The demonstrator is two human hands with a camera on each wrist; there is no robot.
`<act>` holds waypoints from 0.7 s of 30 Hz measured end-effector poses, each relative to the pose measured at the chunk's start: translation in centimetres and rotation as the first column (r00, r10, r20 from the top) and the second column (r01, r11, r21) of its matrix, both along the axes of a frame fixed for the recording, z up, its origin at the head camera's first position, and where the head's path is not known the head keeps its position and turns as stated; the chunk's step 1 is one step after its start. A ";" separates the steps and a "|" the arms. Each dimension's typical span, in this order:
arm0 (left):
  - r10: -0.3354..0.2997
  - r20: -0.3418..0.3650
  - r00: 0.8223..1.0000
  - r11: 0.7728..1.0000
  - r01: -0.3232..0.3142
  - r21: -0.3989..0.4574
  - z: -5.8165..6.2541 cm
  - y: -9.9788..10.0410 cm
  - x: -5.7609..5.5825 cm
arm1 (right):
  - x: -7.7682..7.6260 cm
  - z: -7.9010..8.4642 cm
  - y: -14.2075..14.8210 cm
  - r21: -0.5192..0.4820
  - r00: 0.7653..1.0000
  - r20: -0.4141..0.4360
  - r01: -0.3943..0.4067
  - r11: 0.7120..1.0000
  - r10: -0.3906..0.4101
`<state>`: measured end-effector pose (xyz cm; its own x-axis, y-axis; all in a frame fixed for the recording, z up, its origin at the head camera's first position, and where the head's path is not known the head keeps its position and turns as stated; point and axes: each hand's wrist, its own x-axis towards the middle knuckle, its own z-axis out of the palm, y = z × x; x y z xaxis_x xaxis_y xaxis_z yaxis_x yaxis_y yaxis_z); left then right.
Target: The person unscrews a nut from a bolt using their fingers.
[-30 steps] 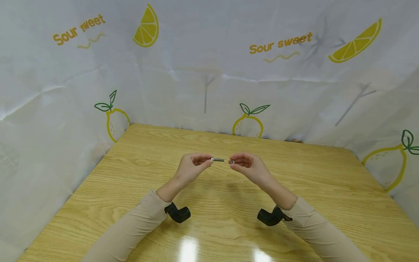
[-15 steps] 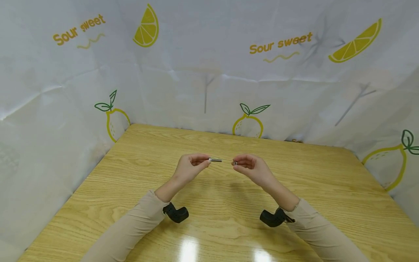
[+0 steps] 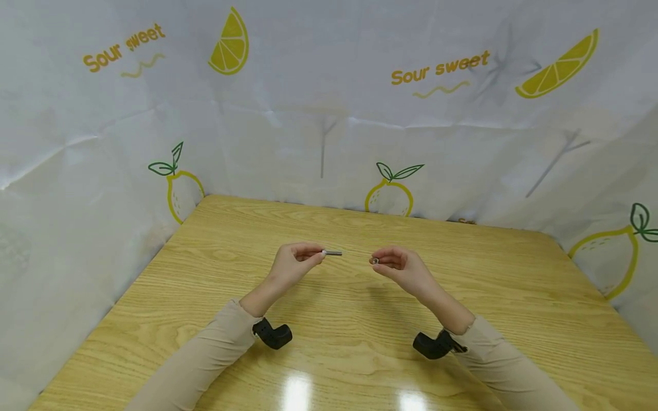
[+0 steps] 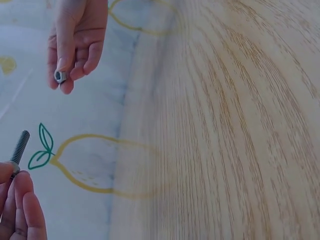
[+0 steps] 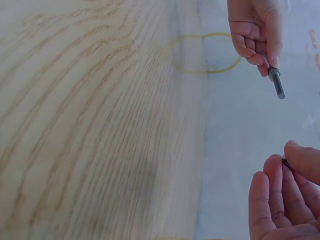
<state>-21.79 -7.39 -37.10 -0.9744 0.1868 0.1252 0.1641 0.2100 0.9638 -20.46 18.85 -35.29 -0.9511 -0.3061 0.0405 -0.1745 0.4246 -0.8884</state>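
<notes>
A silver threaded bolt (image 3: 333, 253) is pinched at its head by the thumb and fingertips of my left hand (image 3: 292, 265). Its shank points right, toward the other hand; the thread shows plainly on the bolt (image 4: 20, 146) in the left wrist view. My right hand (image 3: 406, 271) pinches a small metal nut (image 3: 376, 261) between thumb and forefinger. In the left wrist view the hole of the nut (image 4: 60, 76) faces the camera. A gap separates bolt and nut, and both hands are held up over the table. In the right wrist view, fingers mostly hide the nut.
The wood-grain table (image 3: 329, 354) spreads beneath both hands. A white cloth (image 3: 288, 148) printed with lemons and lettering stands along its back and sides. Black wrist cameras hang under the left (image 3: 275, 335) and right sleeves (image 3: 493, 348).
Both hands have drawn apart, the left with the bolt to the left, the right with the nut to the right and slightly down. The gap between bolt and nut has widened.
</notes>
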 end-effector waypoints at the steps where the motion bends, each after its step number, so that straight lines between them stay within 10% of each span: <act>1: -0.001 0.003 1.000 1.000 0.001 -0.001 -0.1 0.0 -0.1 | 0.0 -0.1 0.1 0.000 1.000 0.002 0.001 1.000 -0.001; 21: 0.051 0.099 0.994 0.996 -0.044 -0.072 -1.4 -1.2 -0.9 | -0.6 -1.7 1.9 0.065 0.999 0.033 0.003 0.998 -0.005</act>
